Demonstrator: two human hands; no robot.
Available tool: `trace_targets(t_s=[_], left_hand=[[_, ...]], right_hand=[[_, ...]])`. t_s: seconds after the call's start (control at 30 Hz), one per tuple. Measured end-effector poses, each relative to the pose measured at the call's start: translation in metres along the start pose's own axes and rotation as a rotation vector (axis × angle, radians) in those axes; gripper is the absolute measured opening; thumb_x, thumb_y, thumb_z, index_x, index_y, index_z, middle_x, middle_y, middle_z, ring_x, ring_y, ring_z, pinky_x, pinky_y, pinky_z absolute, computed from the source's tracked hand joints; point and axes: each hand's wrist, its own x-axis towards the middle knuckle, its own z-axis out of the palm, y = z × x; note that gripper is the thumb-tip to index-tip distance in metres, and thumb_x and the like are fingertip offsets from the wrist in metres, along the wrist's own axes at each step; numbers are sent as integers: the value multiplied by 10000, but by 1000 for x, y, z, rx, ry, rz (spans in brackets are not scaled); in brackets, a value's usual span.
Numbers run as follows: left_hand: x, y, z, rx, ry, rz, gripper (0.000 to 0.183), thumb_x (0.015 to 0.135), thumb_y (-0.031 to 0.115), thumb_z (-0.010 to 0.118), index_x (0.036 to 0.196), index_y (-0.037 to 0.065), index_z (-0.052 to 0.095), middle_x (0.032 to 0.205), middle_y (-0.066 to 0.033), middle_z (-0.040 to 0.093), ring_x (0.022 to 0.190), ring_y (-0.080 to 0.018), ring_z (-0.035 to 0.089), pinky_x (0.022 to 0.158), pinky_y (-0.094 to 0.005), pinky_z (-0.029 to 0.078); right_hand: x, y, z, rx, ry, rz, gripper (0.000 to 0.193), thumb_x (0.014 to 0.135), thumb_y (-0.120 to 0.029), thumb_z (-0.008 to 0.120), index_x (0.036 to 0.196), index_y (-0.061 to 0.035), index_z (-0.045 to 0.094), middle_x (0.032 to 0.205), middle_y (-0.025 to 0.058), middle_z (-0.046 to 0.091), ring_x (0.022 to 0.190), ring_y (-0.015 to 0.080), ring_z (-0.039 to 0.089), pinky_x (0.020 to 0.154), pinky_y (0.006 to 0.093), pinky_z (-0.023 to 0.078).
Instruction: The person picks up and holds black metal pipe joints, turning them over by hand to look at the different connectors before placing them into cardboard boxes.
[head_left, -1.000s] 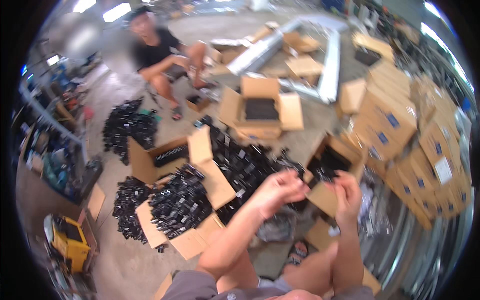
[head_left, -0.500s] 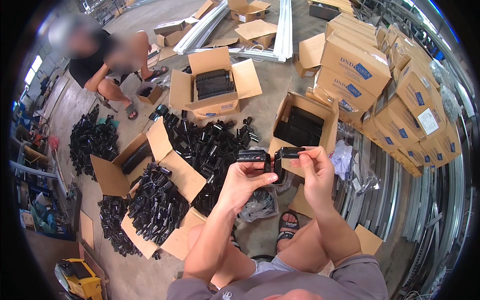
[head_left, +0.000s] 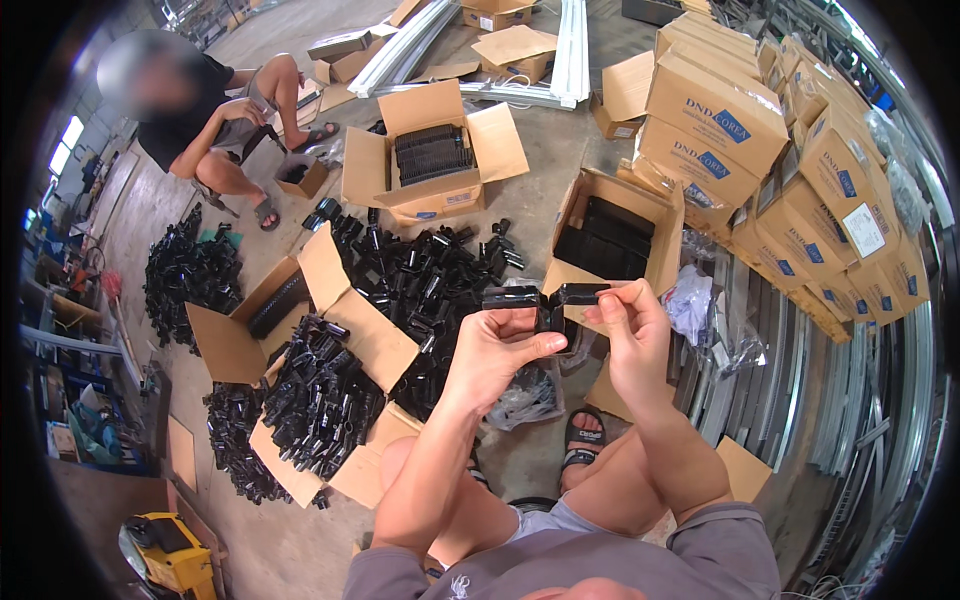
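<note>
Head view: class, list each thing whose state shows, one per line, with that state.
Left hand: closed on a black part
Right hand: pinching another black part
Upper-middle carton: open, holding rows of black pieces
Right-hand carton: open, black pieces inside
Left-hand carton: open, loose black pieces heaped
Front stacked cartons: look shut
Clear plastic bag: crumpled

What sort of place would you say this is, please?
It looks like a workshop or warehouse, judging by the stacked brown cardboard boxes, long silvery metal profiles and heaped small glossy black parts.
</note>
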Motion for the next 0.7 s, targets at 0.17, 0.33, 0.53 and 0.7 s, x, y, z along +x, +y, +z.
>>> trace_targets(t_s=[0.17,0.33,0.53,0.7], left_hand=[[-6,0,-8,14,40,-5,348,758,-9,810,1079,-57,684,970,-91,726,812,-93,656,757,-238,531],[-5,5,-20,61,33,38,323,783,20,797,1078,-50,686,967,-86,727,819,-93,658,769,-245,528],[15,2,7,91,191,43,329,868,94,722,1155,-44,643,953,-75,691,817,-133,659,788,-288,542],[6,8,-51,-73,423,143,306,860,93,736,1125,-27,640,944,-69,684,807,-129,654,758,-274,541]], right_hand=[[-2,5,7,-9,-32,37,144,988,-124,597,918,-16,535,928,37,604,846,91,609,790,238,495],[5,14,17,-83,-60,5,133,986,-124,599,1027,-2,566,958,50,633,885,111,626,808,249,494],[6,-65,56,2,11,-548,459,847,20,629,1288,8,501,1312,154,535,1211,267,544,1041,390,431],[-6,-143,163,-518,-590,-1095,364,765,-199,618,1086,-30,591,1031,134,621,953,302,612,761,397,487]])
